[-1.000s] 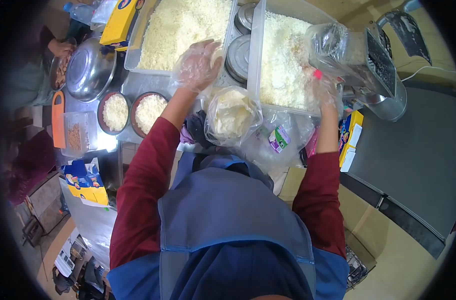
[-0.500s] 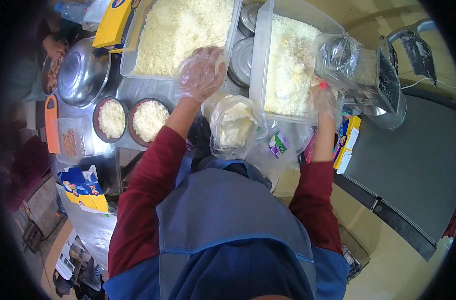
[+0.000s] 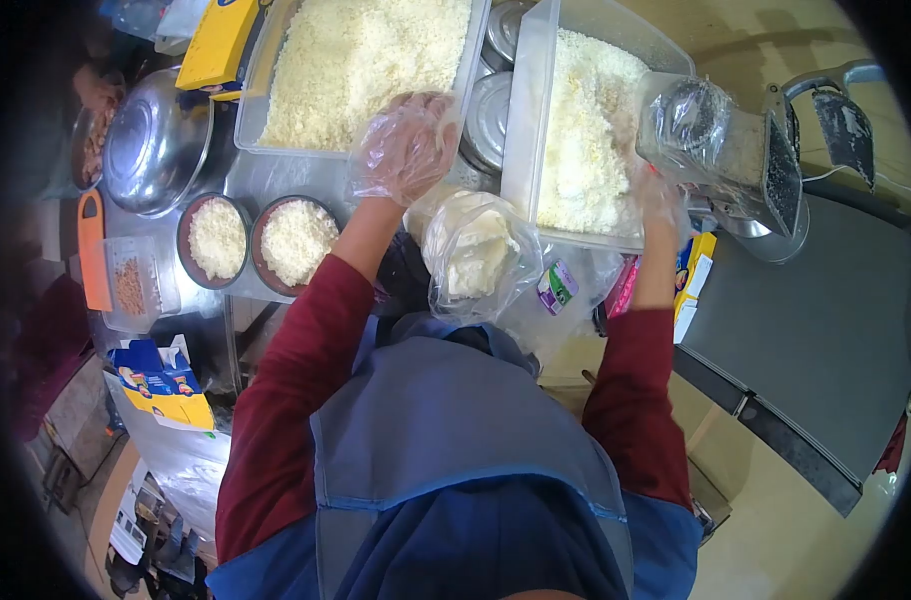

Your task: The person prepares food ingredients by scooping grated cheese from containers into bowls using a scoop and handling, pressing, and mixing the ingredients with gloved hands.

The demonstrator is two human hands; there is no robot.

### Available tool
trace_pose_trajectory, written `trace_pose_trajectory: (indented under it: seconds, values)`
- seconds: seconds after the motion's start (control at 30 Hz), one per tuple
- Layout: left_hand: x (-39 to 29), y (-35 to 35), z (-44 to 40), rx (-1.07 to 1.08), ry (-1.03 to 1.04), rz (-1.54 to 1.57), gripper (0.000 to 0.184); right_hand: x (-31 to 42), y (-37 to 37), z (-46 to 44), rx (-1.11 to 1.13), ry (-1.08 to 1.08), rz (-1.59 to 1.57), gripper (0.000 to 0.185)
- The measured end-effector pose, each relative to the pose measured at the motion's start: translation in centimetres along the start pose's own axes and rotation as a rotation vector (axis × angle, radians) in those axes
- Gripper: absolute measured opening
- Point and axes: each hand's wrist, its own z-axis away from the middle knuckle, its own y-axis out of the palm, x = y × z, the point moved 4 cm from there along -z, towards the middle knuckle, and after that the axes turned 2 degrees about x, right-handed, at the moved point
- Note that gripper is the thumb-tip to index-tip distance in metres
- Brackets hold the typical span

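Note:
My left hand (image 3: 406,148), in a loose clear plastic glove, is over the near right corner of a plastic bin (image 3: 306,153) of white grated, crumbly food (image 3: 366,60). Its fingers look curled downward; what they hold, if anything, is hidden. My right hand (image 3: 664,205), also gloved, is at the near right corner of a second bin (image 3: 524,120) with similar food, just under a metal grating machine (image 3: 731,150) wrapped partly in plastic. A small red part shows by its fingers, which are blurred and mostly hidden. Between my arms sits an open plastic bag (image 3: 481,255) holding a pale soft mass.
Two dark bowls (image 3: 216,240) of white grated food stand left of my forearm. Beyond them are a metal bowl (image 3: 156,140), an orange-handled tool (image 3: 93,250) and a small clear tub (image 3: 131,285). Another person's hand (image 3: 98,90) is at far left. A dark panel (image 3: 796,330) lies right.
The view has shifted slightly. My right hand has moved a little beneath the machine, and the red part by its fingers shows less. My left hand stays at the bin's corner.

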Motion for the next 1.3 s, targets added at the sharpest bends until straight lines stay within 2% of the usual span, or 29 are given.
trace_pose_trajectory:
  seconds: [0.1,0.17,0.2,0.3,0.37,0.47,0.5,0.57,0.6,0.67,0.73,0.77,0.83,0.93,1.0,1.13,1.2,1.23,1.3]
  values:
    - [0.1,0.1,0.0,-0.045,0.030,-0.048,0.030,5.1,0.1,-0.6,-0.017,-0.399,0.112,0.038]
    - [0.0,-0.1,-0.2,-0.038,0.024,-0.033,0.030,6.1,-0.1,1.6,-0.137,-0.517,-0.090,0.037]
    - [0.0,-0.2,-0.1,-0.027,0.018,-0.019,0.030,5.1,-0.1,4.2,-0.245,-0.499,-0.330,0.036]
    - [0.1,0.0,0.0,-0.038,0.025,-0.011,0.029,2.8,-3.6,11.2,-0.199,-0.448,-0.039,0.042]
    - [0.0,-0.1,-0.1,-0.037,0.023,-0.022,0.029,2.3,-6.3,15.0,-0.179,-0.304,0.046,0.044]
    - [0.1,0.1,0.0,-0.046,0.011,-0.023,0.029,4.5,-7.8,17.5,-0.091,-0.422,0.100,0.044]
    - [0.1,0.2,0.1,-0.057,0.009,-0.009,0.029,4.8,-7.0,16.4,-0.088,-0.422,0.095,0.044]
    - [0.0,0.1,0.1,-0.048,0.014,-0.008,0.029,6.9,-3.9,11.7,-0.126,-0.609,-0.008,0.044]
    - [0.0,0.1,0.2,-0.042,0.014,-0.002,0.029,6.9,-2.5,9.1,-0.123,-0.607,-0.014,0.044]
    - [0.1,0.2,0.1,-0.037,0.010,-0.017,0.028,5.7,-1.0,4.4,-0.220,-0.706,-0.199,0.042]
    - [0.1,0.3,0.2,-0.031,0.005,-0.032,0.028,2.4,0.6,2.3,-0.294,-0.689,-0.243,0.041]
    - [0.1,0.3,0.3,-0.037,0.010,-0.032,0.027,1.2,0.8,2.3,-0.364,-0.668,-0.283,0.040]
    - [0.1,0.2,0.1,-0.052,0.011,-0.034,0.026,1.0,-5.4,9.6,-0.134,-0.395,-0.062,0.039]
    - [-0.2,0.2,0.3,-0.099,0.036,-0.020,0.025,1.7,-6.9,15.2,-0.138,-0.374,-0.094,0.040]
    - [-0.1,0.3,0.4,-0.120,0.034,-0.044,0.025,3.9,-7.3,17.6,-0.072,-0.519,-0.154,0.040]
    - [-0.2,0.4,0.5,-0.121,0.042,-0.037,0.024,6.4,-1.0,9.7,-0.124,-0.524,-0.167,0.039]
    - [0.1,0.6,0.5,-0.097,0.036,0.003,0.026,3.7,-1.9,7.3,-0.211,-0.529,-0.471,0.038]
    - [0.1,0.5,0.4,-0.102,0.042,0.000,0.026,2.6,-2.3,7.2,-0.217,-0.528,-0.477,0.038]
    - [0.0,0.5,0.4,-0.078,0.043,-0.031,0.026,-0.2,-3.4,9.0,-0.376,-0.561,-0.300,0.037]
